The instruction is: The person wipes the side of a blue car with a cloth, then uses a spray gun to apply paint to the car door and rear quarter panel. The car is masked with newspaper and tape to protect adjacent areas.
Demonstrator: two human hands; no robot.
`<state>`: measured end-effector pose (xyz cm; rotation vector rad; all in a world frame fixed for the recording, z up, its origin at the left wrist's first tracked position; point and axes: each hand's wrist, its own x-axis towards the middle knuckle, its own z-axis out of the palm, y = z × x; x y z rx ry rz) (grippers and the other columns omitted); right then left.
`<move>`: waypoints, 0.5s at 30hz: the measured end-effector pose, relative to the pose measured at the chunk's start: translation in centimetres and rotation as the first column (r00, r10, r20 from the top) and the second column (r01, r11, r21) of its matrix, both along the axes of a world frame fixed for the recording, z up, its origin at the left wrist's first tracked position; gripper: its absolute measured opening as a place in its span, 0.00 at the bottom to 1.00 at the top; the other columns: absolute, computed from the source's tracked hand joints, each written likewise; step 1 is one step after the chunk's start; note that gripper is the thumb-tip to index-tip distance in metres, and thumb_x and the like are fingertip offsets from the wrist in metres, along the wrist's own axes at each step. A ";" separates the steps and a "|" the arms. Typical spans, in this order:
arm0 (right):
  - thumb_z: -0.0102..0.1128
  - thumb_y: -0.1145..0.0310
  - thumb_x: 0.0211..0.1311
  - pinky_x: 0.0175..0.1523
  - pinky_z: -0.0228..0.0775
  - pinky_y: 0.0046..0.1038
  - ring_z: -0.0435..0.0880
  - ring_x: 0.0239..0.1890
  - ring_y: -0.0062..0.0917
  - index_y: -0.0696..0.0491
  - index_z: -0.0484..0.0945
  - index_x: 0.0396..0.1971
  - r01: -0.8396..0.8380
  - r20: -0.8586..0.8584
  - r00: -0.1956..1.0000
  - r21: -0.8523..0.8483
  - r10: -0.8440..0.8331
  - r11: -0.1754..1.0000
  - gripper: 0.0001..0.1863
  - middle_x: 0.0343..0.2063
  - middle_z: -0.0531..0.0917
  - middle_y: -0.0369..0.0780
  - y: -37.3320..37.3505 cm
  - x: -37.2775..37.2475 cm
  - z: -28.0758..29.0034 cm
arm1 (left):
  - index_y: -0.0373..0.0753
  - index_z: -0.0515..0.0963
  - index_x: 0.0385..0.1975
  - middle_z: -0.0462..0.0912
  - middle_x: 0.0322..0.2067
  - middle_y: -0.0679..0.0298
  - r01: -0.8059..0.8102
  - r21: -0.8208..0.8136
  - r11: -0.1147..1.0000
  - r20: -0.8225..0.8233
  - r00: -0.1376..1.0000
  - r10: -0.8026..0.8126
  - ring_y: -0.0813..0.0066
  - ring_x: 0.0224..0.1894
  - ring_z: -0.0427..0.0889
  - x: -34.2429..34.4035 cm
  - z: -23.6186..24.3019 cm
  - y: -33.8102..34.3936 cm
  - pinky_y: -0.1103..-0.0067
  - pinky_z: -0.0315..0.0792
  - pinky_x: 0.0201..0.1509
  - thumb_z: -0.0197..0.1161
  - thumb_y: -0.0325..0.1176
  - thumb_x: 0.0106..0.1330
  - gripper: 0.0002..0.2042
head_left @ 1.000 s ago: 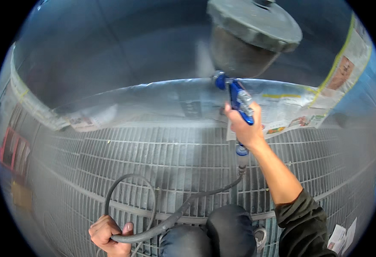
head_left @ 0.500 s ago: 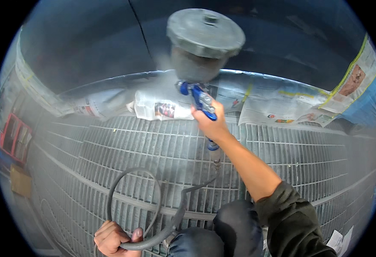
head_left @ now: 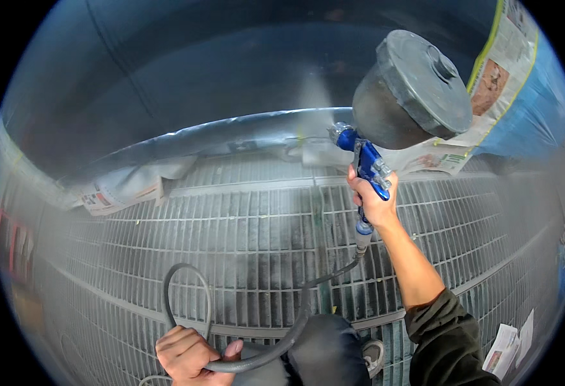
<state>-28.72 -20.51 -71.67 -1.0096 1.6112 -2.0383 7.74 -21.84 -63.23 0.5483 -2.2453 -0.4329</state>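
My right hand [head_left: 376,198] is wrapped round the handle of a blue spray gun [head_left: 371,168]. On top of the gun sits a grey lidded paint cup [head_left: 392,109], tilted to the right. A pale mist [head_left: 314,93] leaves the nozzle toward a dark, glossy curved panel [head_left: 218,83] in front. From the gun's base, a grey air hose [head_left: 300,321] curves down to my left hand [head_left: 189,356], low on the left. Its fingers are closed around the hose, and a loop of it stands up behind them.
Newspaper masking [head_left: 488,90] and blue sheeting [head_left: 543,103] border the panel at right; more newspaper [head_left: 121,193] hangs at lower left. Metal grating [head_left: 250,238] forms the floor. A red case [head_left: 13,241] stands far left, and papers [head_left: 504,350] lie at lower right.
The spray gun has moved right in my right hand, and its cup now leans right. My left hand has shifted slightly right with the hose. The view has shifted along the panel.
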 end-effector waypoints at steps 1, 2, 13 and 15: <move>0.58 0.76 0.53 0.19 0.58 0.16 0.68 0.16 0.10 0.57 0.77 0.39 0.029 0.006 1.000 -0.005 -0.029 1.000 0.12 0.20 0.75 0.29 1.1 -1.0 -0.1 | 0.41 0.58 0.07 0.58 0.07 0.67 -0.004 -0.037 0.999 -0.003 1.000 0.004 0.73 0.10 0.55 -0.6 -0.7 0.3 0.76 0.46 0.18 0.74 0.33 0.44 0.24; 0.57 0.76 0.53 0.19 0.58 0.16 0.68 0.16 0.10 0.57 0.77 0.39 0.057 0.012 0.998 -0.008 -0.057 0.998 0.11 0.20 0.75 0.30 2.1 -1.8 0.0 | 0.40 0.59 0.07 0.58 0.06 0.66 0.012 -0.035 0.999 -0.012 1.000 -0.013 0.71 0.09 0.56 -1.8 -0.6 0.5 0.76 0.47 0.17 0.75 0.33 0.42 0.24; 0.55 0.74 0.51 0.19 0.60 0.17 0.69 0.16 0.12 0.57 0.77 0.28 0.268 0.042 0.963 -0.047 -0.266 0.962 0.05 0.19 0.75 0.32 12.4 -13.3 -0.4 | 0.37 0.62 0.11 0.60 0.11 0.59 0.182 0.120 0.976 0.179 0.963 -0.202 0.61 0.13 0.62 -9.4 1.0 4.5 0.70 0.55 0.18 0.71 0.26 0.44 0.18; 0.55 0.74 0.51 0.19 0.60 0.17 0.68 0.16 0.12 0.56 0.77 0.29 0.308 0.043 0.951 -0.046 -0.307 0.950 0.05 0.19 0.74 0.32 13.8 -15.2 -0.6 | 0.37 0.62 0.11 0.60 0.11 0.59 0.200 0.117 0.973 0.184 0.958 -0.219 0.62 0.13 0.62 -10.4 0.8 4.9 0.70 0.55 0.19 0.71 0.26 0.44 0.18</move>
